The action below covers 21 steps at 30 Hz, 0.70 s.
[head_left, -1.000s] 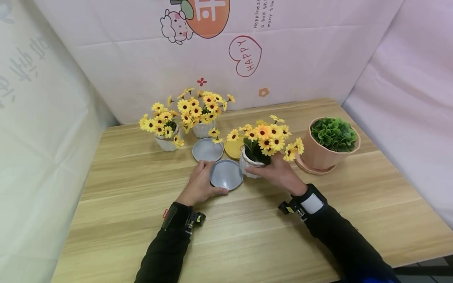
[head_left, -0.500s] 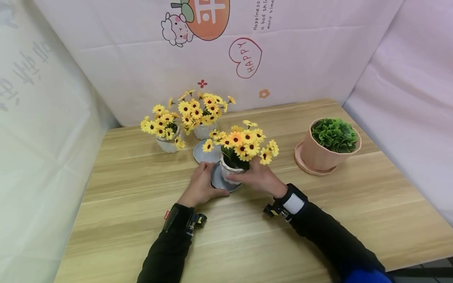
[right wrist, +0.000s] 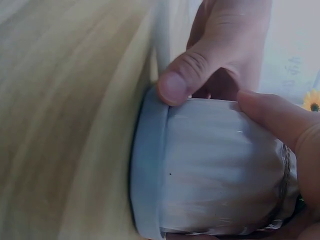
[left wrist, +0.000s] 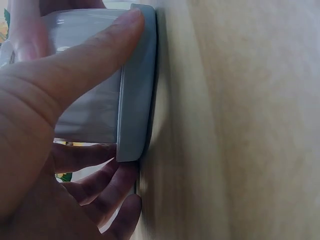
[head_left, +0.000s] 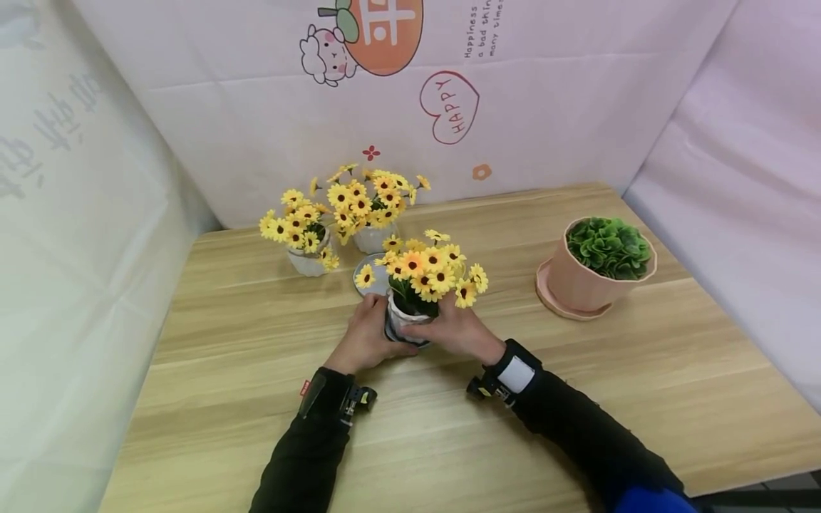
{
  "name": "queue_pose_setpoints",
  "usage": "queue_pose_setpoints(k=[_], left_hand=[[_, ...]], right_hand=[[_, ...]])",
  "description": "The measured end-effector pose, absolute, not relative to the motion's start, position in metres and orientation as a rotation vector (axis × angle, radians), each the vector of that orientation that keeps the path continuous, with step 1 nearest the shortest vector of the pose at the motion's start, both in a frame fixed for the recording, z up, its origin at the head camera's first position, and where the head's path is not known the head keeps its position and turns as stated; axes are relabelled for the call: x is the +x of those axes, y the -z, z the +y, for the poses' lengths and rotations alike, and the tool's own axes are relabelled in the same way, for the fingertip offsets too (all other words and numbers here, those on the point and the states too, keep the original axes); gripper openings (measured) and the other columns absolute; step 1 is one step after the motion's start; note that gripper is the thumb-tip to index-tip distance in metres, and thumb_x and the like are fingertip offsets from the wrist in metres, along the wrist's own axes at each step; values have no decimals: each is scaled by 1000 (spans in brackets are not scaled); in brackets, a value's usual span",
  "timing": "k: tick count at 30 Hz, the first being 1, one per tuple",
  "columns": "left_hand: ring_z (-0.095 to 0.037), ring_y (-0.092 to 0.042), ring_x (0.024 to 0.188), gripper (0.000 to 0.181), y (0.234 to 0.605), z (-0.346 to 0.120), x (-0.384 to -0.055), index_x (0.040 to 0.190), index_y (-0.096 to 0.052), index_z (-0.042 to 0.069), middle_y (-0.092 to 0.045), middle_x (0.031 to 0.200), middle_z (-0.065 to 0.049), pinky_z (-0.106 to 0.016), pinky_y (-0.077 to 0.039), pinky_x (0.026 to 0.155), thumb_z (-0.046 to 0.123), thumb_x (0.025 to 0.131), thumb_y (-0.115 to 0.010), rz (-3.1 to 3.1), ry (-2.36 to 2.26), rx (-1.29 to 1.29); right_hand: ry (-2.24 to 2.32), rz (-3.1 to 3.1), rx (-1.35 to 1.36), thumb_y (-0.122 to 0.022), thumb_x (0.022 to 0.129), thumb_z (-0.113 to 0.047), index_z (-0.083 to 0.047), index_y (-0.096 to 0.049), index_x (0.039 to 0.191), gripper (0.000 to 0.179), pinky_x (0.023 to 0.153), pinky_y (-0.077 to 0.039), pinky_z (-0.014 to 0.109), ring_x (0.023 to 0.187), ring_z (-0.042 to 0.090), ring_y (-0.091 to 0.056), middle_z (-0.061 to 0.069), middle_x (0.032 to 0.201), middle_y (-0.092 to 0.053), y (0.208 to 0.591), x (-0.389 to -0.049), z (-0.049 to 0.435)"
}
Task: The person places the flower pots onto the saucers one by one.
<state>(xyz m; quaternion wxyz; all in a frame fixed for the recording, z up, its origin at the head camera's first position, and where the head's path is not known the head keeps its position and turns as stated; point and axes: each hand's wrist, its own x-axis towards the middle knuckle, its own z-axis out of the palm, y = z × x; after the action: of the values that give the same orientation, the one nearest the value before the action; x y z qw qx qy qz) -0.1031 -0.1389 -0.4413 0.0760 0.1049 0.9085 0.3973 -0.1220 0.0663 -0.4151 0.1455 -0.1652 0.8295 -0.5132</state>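
My right hand (head_left: pixel 465 331) grips a white ceramic flowerpot (head_left: pixel 403 320) with yellow daisy-like flowers (head_left: pixel 423 271) in it. The pot is upright over a blue-grey saucer (left wrist: pixel 137 90), its base down at the saucer's rim in both wrist views. At the saucer's left side, my left hand (head_left: pixel 368 335) holds its edge between thumb and fingers. In the right wrist view, the left thumb (right wrist: pixel 175 89) lies on the saucer's edge, close against the white pot (right wrist: pixel 220 165). Pot and hands hide most of the saucer from the head view.
Behind stands a second blue-grey saucer (head_left: pixel 368 274), partly covered by flowers. Two more white pots of yellow flowers (head_left: pixel 308 263) (head_left: pixel 372 239) stand at the back left. A pink pot (head_left: pixel 586 281) with a green plant sits on a pink saucer (head_left: pixel 558 303) at the right of the wooden table (head_left: pixel 641 399).
My right hand has carried the flowerpot leftward and down, from beside the front saucer to over it. The left hand has kept its hold on the saucer's edge.
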Motion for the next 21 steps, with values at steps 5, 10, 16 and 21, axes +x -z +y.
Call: queue_pose_setpoints(k=[5,10,16,21], left_hand=[[-36,-48,127,99,443,-138,-103,152,-48,6,-48,135,-14,-58,-40,114,34,72,-99,2736,-1189,304],[-38,-48,129,98,440,-138,-103,150,-49,3,-48,136,-17,-59,-40,116,33,72,-100,2742,-1188,311],[-42,-47,136,100,438,-137,-102,151,-46,0,-52,140,-23,-60,-41,118,31,73,-99,2785,-1153,365],[-42,-51,138,93,431,-138,-98,152,-43,-5,-54,143,-27,-54,-44,120,23,79,-95,2744,-1156,435]], right_hand=[[1392,2411,-407,-86,87,-45,-18,-34,160,94,120,-44,49,144,26,-50,8,157,-50,420,-119,67],[1393,2422,-458,-85,88,-44,-20,-35,160,91,120,-43,49,144,24,-50,6,157,-51,421,-119,67],[1418,2460,-590,-87,88,-37,-20,-33,162,93,127,-36,49,150,23,-44,4,159,-48,422,-120,67],[1327,2516,-674,-88,86,-37,-20,-21,167,107,133,-25,52,159,27,-32,7,170,-35,421,-117,72]])
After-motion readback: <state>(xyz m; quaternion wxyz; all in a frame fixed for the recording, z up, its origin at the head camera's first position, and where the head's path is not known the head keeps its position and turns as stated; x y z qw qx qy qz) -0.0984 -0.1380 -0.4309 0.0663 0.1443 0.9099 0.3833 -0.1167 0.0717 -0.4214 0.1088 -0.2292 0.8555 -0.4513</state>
